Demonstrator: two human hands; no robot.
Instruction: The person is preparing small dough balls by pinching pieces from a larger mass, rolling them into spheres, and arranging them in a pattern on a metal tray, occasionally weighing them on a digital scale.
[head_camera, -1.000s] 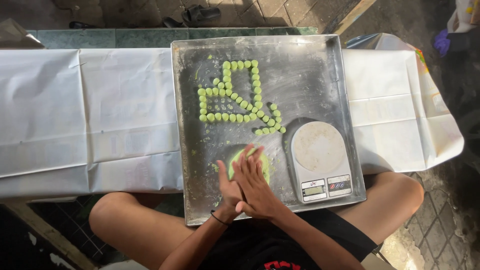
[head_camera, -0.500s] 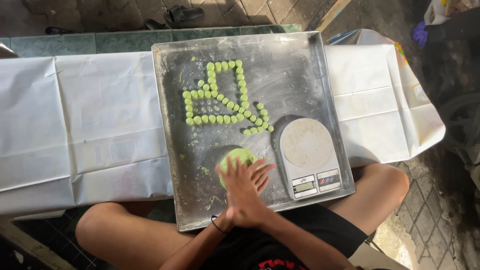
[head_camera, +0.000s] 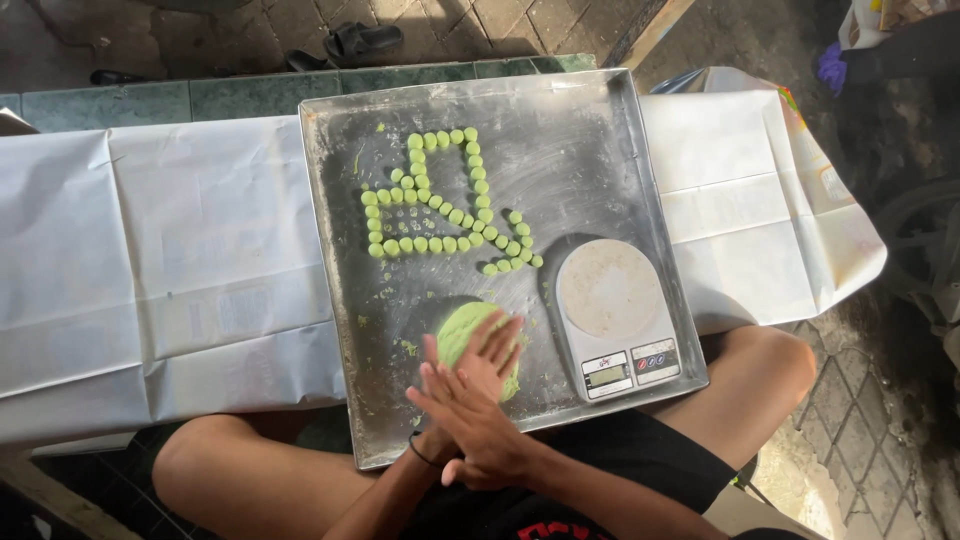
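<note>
Pressing palm against palm, the left hand (head_camera: 470, 375) and right hand (head_camera: 480, 425) meet at lower centre of the frame, fingers straight; whether anything sits between them cannot be told. Just behind them a green dough lump (head_camera: 470, 330) lies on the metal tray (head_camera: 600, 150). Small green balls (head_camera: 445, 205) form rows at upper centre. A scale (head_camera: 615, 315) stands right of the lump.
</note>
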